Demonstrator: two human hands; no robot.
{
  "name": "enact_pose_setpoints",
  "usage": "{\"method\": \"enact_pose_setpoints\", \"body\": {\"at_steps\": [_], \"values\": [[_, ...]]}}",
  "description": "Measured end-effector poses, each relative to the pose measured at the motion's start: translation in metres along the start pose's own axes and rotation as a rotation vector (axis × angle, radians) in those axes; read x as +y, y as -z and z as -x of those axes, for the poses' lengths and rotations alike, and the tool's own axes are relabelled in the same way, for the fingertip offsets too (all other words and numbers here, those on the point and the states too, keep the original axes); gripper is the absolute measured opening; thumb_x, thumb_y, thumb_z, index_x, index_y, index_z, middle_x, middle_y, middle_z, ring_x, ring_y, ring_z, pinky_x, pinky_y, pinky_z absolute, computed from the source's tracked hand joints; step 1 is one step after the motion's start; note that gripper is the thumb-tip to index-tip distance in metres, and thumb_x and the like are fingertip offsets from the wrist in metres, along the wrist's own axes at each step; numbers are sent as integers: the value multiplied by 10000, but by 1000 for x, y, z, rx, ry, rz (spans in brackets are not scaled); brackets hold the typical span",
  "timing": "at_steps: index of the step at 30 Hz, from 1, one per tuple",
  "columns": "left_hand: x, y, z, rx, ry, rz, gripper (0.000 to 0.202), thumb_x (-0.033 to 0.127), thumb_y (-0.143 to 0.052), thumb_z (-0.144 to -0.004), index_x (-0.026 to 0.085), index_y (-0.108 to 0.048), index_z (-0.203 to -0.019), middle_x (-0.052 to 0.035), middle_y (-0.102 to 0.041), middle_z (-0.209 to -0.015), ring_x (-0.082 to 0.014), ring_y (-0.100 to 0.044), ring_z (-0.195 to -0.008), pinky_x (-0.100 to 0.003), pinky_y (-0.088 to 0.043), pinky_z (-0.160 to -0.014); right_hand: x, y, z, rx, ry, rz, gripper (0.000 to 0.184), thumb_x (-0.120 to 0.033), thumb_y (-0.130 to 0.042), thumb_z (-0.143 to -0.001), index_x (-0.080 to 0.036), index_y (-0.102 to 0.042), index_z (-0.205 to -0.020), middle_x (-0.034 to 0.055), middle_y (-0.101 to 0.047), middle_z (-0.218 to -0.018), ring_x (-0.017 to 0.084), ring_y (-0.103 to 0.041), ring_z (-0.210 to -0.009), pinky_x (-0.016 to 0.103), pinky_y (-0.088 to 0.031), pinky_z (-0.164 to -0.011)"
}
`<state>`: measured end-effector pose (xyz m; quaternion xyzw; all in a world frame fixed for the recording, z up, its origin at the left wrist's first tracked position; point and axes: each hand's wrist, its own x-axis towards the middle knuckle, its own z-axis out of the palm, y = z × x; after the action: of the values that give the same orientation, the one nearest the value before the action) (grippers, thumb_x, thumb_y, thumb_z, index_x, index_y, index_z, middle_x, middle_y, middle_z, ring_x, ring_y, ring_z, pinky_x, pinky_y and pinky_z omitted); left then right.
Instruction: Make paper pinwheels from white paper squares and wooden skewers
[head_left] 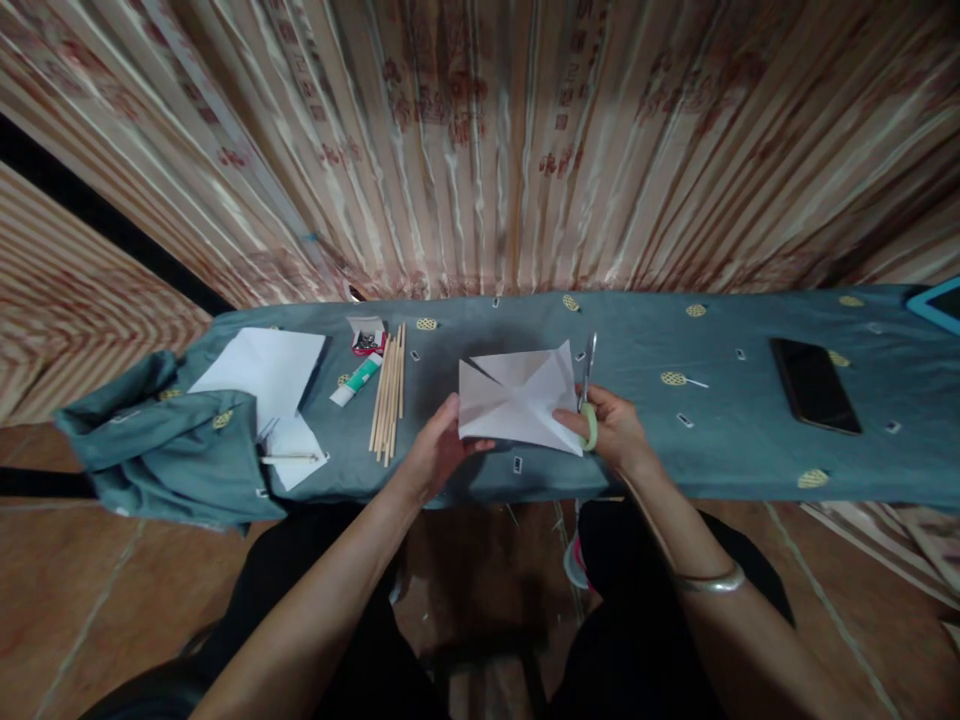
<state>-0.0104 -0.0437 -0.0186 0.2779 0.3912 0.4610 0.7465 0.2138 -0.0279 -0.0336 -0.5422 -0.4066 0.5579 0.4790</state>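
A creased white sheet of paper (510, 395) is held up over the table between both hands, with a slit running in from its upper left corner. My left hand (439, 450) grips the paper's lower left edge, thumb at the side and fingers underneath. At the right edge, my right hand (611, 430) pinches the paper with its thumb on top. That same hand also holds scissors (589, 415) with a pale green handle, their metal blades pointing up and away from the paper.
Left of the paper lie several wooden sticks (388, 395), a glue tube (357, 380) and a small open box (367, 337). White sheets (262, 365) rest by bunched cloth (180, 440). A black phone (815, 385) lies right; a blue-edged tablet (934, 303) sits beyond. A curtain (480, 150) hangs behind.
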Motion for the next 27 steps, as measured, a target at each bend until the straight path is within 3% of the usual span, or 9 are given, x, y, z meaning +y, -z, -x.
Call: {"method": "enact_pose_setpoints", "body": {"at_steps": [3,6,9,12,15,20,23,27], "values": [[-4,-4,0,-45,-35,-36,581,632,-759,-646,161,-725,-984,-122,-721,-1086,-283,-636,-1068,-336,-524,-805,1,-8,-1,137,36,-40,521,-445,-891,-416,-215,-643,-813,-6,-726,-709,164,-613,-575,288,-501,-541],[-16,-11,-1,-43,-58,-132,548,504,-825,-628,160,-713,-1040,-113,-723,-1072,-264,-650,-1034,-318,-512,-801,5,-20,2,138,68,-7,515,-461,-873,-468,-219,-622,-846,7,-724,-726,193,-642,-639,307,-511,-589],[-27,-18,-5,67,-92,-192,442,431,-830,-621,133,-723,-929,-110,-742,-941,-253,-677,-930,-335,-519,-785,7,-32,6,49,72,63,469,-476,-835,-561,-220,-625,-893,31,-733,-787,222,-668,-719,319,-521,-633],[-29,-20,-13,226,-211,-201,365,324,-832,-581,149,-716,-880,-98,-752,-943,-244,-682,-917,-369,-524,-861,7,-39,8,-30,57,61,460,-506,-817,-588,-217,-623,-889,31,-721,-789,209,-656,-712,309,-516,-629],[-18,-15,-19,329,-325,-258,442,274,-818,-568,160,-703,-979,-86,-752,-990,-233,-683,-902,-378,-523,-886,6,-37,12,-144,-5,72,494,-522,-837,-552,-204,-628,-867,6,-678,-703,174,-624,-648,270,-480,-561],[6,-7,-25,477,-511,-318,548,242,-823,-557,143,-665,-1073,-100,-741,-1008,-247,-683,-945,-365,-530,-878,10,-28,29,-503,-202,190,500,-583,-771,-644,-180,-649,-913,38,-697,-752,161,-632,-653,227,-425,-489],[11,-8,-26,526,-551,-334,609,217,-832,-545,144,-640,-1119,-103,-739,-1009,-260,-686,-967,-379,-533,-895,13,-27,37,-614,-243,238,449,-559,-752,-691,-174,-659,-904,36,-698,-757,143,-621,-637,220,-418,-500],[9,-11,-25,479,-552,-345,629,221,-832,-566,139,-617,-1150,-99,-746,-980,-257,-698,-941,-387,-534,-912,14,-30,39,-641,-247,231,412,-533,-760,-695,-170,-662,-865,27,-691,-729,129,-614,-625,214,-424,-516]]}}
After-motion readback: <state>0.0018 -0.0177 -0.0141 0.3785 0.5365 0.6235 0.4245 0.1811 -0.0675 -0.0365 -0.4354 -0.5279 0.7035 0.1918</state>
